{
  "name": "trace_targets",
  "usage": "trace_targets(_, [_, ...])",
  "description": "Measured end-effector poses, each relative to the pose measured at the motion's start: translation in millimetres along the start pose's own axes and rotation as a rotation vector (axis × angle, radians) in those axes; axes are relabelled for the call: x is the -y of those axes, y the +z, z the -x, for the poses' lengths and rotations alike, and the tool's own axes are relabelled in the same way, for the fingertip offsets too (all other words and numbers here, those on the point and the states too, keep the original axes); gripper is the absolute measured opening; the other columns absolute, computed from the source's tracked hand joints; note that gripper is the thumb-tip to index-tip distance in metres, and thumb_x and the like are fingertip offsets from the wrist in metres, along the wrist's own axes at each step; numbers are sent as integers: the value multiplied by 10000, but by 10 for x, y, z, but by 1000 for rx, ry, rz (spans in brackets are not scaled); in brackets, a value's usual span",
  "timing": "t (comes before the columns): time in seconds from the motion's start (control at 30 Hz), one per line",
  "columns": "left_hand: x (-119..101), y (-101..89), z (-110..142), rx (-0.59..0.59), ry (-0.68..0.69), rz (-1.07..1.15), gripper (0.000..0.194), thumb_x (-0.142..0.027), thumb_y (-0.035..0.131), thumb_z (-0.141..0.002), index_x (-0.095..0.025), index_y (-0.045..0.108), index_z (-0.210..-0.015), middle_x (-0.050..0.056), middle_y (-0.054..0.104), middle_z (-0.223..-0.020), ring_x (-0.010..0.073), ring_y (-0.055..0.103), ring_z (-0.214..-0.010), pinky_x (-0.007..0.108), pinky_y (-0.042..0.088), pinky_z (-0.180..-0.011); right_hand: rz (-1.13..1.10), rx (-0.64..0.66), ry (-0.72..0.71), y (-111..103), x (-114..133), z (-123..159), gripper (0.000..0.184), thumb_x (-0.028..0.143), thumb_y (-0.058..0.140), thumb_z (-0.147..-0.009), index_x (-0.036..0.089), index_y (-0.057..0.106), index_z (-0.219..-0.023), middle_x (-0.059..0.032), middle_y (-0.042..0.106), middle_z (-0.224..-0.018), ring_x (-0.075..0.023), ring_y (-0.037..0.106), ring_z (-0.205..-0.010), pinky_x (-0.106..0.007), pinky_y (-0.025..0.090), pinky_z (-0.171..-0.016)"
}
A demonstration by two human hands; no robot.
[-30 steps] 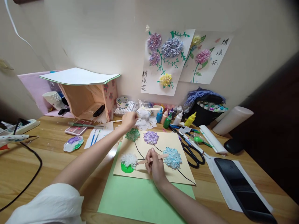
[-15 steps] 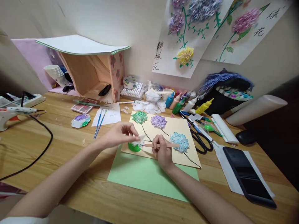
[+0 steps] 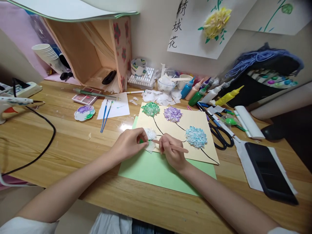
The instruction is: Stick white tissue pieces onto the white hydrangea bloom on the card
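Note:
My left hand (image 3: pixel 130 143) pinches a small piece of white tissue paper (image 3: pixel 150 148) between thumb and finger, low over the left part of the cream card (image 3: pixel 191 118). With fingers wrapped round it, my right hand (image 3: pixel 172 152) grips a flat wooden stick (image 3: pixel 179 149), its thin tip at the tissue. Just above the tissue sits a whitish tissue flower (image 3: pixel 149 133), with some green beside it, partly hidden by my left fingers. Also on the card are a green flower (image 3: pixel 150 109), a purple flower (image 3: pixel 173 114) and a light-blue flower (image 3: pixel 196 136), with black stem lines.
Green paper (image 3: pixel 156 175) lies under the card. Black scissors (image 3: pixel 223 139) and a phone (image 3: pixel 264 169) lie to the right. Behind are paint bottles (image 3: pixel 198 96), tissue scraps (image 3: pixel 159 97) and a bowl (image 3: pixel 166 84). Leftward are brushes (image 3: pixel 105 117), a palette (image 3: pixel 84 113) and a glue gun (image 3: pixel 17 100).
My left hand has lowered the tissue toward the card and the stick's tip. The stick is tilted more. The view has shifted downward, showing less of the wall.

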State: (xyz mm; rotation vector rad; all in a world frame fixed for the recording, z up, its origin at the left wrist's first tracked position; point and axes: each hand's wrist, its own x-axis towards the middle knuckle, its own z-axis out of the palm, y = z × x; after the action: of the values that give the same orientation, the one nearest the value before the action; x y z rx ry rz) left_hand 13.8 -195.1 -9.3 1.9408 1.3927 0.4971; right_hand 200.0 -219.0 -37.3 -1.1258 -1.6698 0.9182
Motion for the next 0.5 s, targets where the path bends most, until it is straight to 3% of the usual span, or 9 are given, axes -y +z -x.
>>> trace_targets(0.13, [-50,14,23,-79,28,-57,29,-179,626,-728,-195,607,-743,-38,630,-674,100,516,-574,217,356,-539,-7,-37,-15,-7,-22,24,451,377,327,-972,214,464,-575,17,493,-517,-116,458,-484,-264,364,-525])
trace_targets(0.27, [-73,16,19,-101,46,-88,39,-162,614,-731,-194,597,-746,-34,624,-680,97,513,-571,215,372,-558,24,-76,-209,-16,-28,70,471,368,275,-974,226,444,-558,2,462,-496,-138,439,-482,-292,349,-518])
trace_targets(0.37, [-72,26,18,-107,50,-103,31,-174,611,-740,-194,594,-757,-30,626,-690,102,523,-584,220,390,-583,113,-9,-315,-19,-4,70,431,325,293,-968,231,435,-572,3,441,-499,-141,421,-485,-296,328,-516])
trace_targets(0.5, [-64,43,23,-112,63,-109,34,-202,607,-752,-198,592,-782,-24,636,-716,110,539,-613,228,406,-607,244,61,-271,-12,37,26,412,283,312,-963,231,417,-568,7,434,-516,-134,418,-490,-290,329,-537])
